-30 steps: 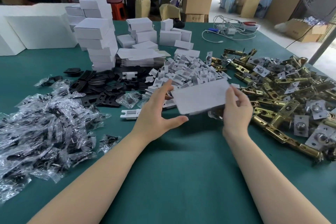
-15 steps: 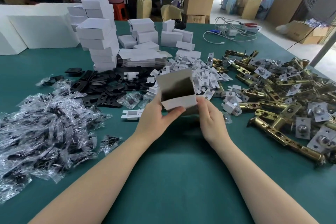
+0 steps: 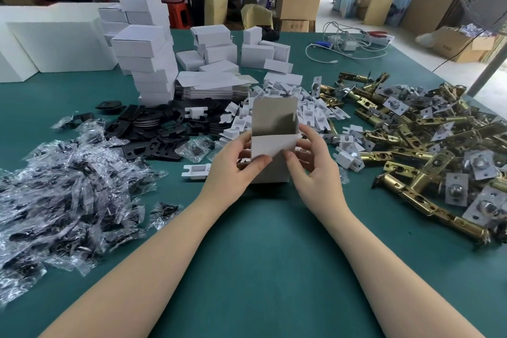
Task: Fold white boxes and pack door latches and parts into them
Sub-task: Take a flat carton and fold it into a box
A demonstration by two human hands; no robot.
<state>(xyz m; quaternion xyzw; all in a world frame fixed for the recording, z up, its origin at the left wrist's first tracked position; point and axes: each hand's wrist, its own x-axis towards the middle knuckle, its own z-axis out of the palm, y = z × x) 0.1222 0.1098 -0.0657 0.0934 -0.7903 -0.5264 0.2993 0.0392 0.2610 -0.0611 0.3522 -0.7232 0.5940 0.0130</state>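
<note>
A small white box (image 3: pixel 274 143) stands upright over the green table (image 3: pixel 260 269), its top open and its grey inside showing. My left hand (image 3: pixel 233 167) grips its left side, thumb on the front panel. My right hand (image 3: pixel 310 162) holds the right side, thumb pressing the lower front edge. Brass door latches (image 3: pixel 428 145) lie heaped at the right. White plastic parts (image 3: pixel 290 107) are piled behind the box. Black plates (image 3: pixel 153 132) lie at centre left, and clear bags of small parts (image 3: pixel 63 195) cover the left.
Folded white boxes (image 3: pixel 148 57) are stacked at the back left, with flat box blanks (image 3: pixel 214 85) beside them. White cables (image 3: pixel 345 44) lie at the far right of the table. Large white foam blocks (image 3: pixel 55 41) stand at the left edge. People stand beyond the table.
The flat white blank was opened into a box between both hands and turned upright. Both thumbs now sit on its front panel.
</note>
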